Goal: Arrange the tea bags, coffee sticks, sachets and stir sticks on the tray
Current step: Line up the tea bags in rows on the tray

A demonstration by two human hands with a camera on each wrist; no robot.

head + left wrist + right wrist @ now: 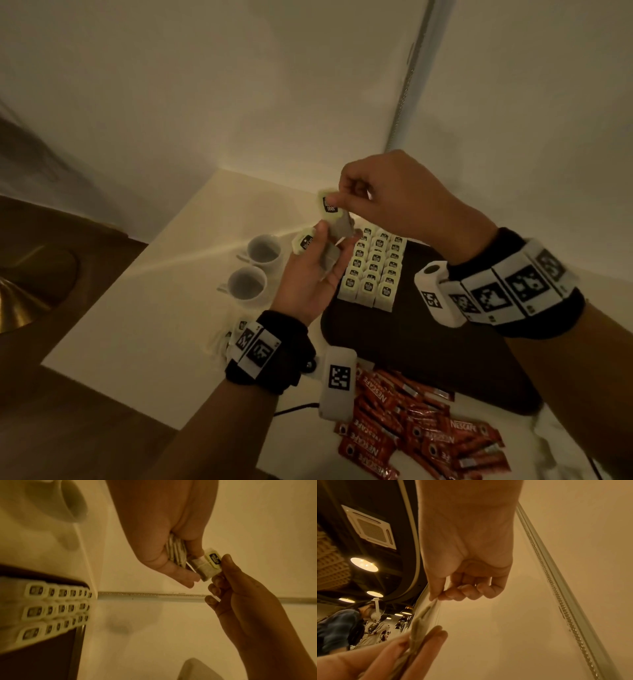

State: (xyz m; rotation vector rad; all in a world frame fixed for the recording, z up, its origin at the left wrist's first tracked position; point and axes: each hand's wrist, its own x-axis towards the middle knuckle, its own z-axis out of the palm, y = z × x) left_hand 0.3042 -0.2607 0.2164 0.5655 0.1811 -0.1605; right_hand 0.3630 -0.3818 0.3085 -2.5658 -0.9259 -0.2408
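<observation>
Above the table's back corner, my left hand (334, 241) holds a small stack of tea bags (176, 551) between thumb and fingers. My right hand (337, 200) pinches the green-and-black tag end of one tea bag (329, 207) at the top of that stack; its paper pouch (204, 569) still touches my left fingers. The dark tray (445, 342) lies below the hands, with three neat rows of tea bags (373, 267) on its far left part. Red coffee sticks (411, 428) lie in a loose heap on the table in front of the tray.
Two white cups (255, 267) stand left of the tray. A few more tea bags (236, 332) lie on the table under my left wrist. Walls close off the corner behind, and the table's left edge (113, 291) drops to a wooden floor.
</observation>
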